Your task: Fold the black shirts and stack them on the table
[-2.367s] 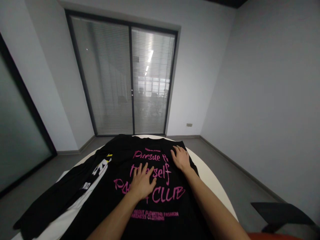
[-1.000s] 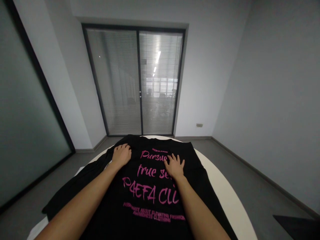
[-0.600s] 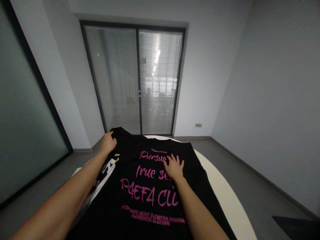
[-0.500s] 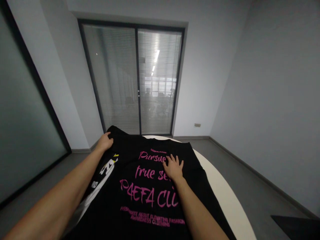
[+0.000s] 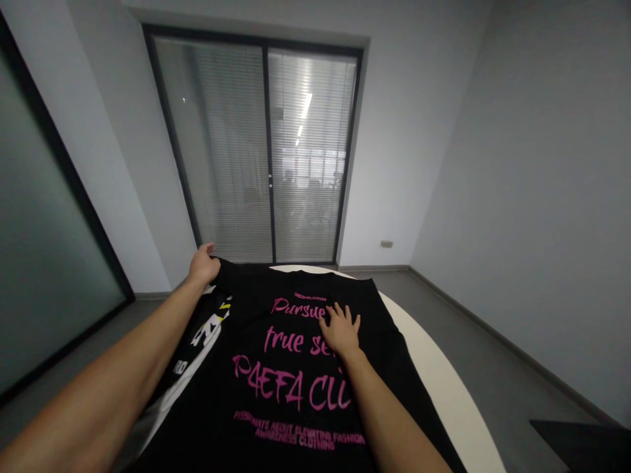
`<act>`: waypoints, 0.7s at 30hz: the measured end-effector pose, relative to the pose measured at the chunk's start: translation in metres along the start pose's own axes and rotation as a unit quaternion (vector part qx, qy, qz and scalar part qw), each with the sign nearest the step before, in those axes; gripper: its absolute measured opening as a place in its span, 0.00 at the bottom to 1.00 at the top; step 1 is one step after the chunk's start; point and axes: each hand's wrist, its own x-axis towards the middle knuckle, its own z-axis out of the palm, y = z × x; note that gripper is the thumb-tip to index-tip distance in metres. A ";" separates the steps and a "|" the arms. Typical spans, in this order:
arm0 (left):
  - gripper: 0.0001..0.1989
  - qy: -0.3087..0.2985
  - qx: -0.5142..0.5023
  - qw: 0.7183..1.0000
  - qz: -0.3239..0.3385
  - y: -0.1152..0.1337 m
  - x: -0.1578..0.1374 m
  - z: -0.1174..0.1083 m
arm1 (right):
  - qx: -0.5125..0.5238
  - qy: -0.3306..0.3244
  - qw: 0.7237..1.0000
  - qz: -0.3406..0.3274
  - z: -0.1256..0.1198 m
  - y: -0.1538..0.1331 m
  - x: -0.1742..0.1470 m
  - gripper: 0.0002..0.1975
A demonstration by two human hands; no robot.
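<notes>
L hand (image 5: 203, 264) pinched on sleeve (image 5: 227, 270) of black tee (image 5: 276, 368), lifted. R hand (image 5: 340, 330) flat, fingers spread, pinning print. Step: sleeve fold. Next needs inward carry, R steady.

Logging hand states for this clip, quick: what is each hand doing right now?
Left hand: closed on the far left corner of the black T-shirt, lifting it.
Right hand: open, flat on the T-shirt's pink lettering.

I'm reading pink print on the black T-shirt (image 5: 276, 368): "Pursue", "true se", "P4EF4 CLU". The small lines below read "ABOUT ELEVATING FASHION / AWARENESS CLOTHING".
</notes>
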 end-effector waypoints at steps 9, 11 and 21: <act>0.36 -0.192 0.144 0.907 0.345 0.089 -0.070 0.014 | 0.005 0.004 1.000 0.000 -0.003 0.000 -0.002 0.30; 0.30 -0.245 0.177 0.886 0.352 0.101 -0.092 0.026 | 0.005 0.004 1.000 0.000 -0.002 -0.001 -0.002 0.30; 0.20 -0.279 0.230 0.876 0.318 0.107 -0.158 0.058 | 0.006 -0.011 1.000 0.000 -0.009 -0.004 -0.006 0.30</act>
